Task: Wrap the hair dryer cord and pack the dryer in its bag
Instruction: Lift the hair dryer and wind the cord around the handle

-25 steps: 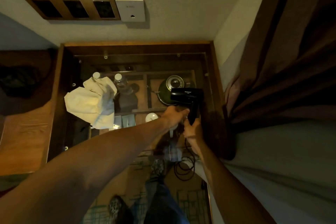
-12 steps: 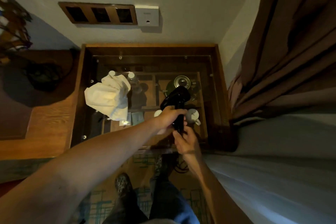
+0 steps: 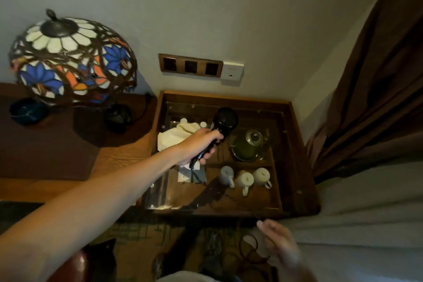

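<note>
a: holding the hair dryer (image 3: 225, 121) up by its handle, left hand (image 3: 198, 147) wrapped tight round the grip, barrel end pointing back toward the wall. it's hanging in the air over the glass-topped desk (image 3: 299, 162), not resting on anything.

b: and the cord (image 3: 230, 198)?

a: runs off the bottom of the handle, slants down across the glass and goes toward the right hand (image 3: 278, 244) low at the front edge. that hand is blurry, fingers look loosely spread. it might be pinching the cord, honestly can't tell. more loops of cord sit on the floor just under it.

b: so wrapping hasn't really started?

a: my read is it's the very start, getting the slack pulled out straight. nothing is wound on the handle yet.

b: where's the bag?

a: probably the cream cloth thing (image 3: 177, 135) lying on the glass just behind the left wrist. looks crumpled and empty.

b: next move?

a: i'd guess the right hand needs a proper grip on the cord, then bring it up and loop it round the handle while the left keeps the dryer steady. watch the three white cups (image 3: 245, 178) and the green kettle (image 3: 248, 146), though they seem to be under the glass.
</note>
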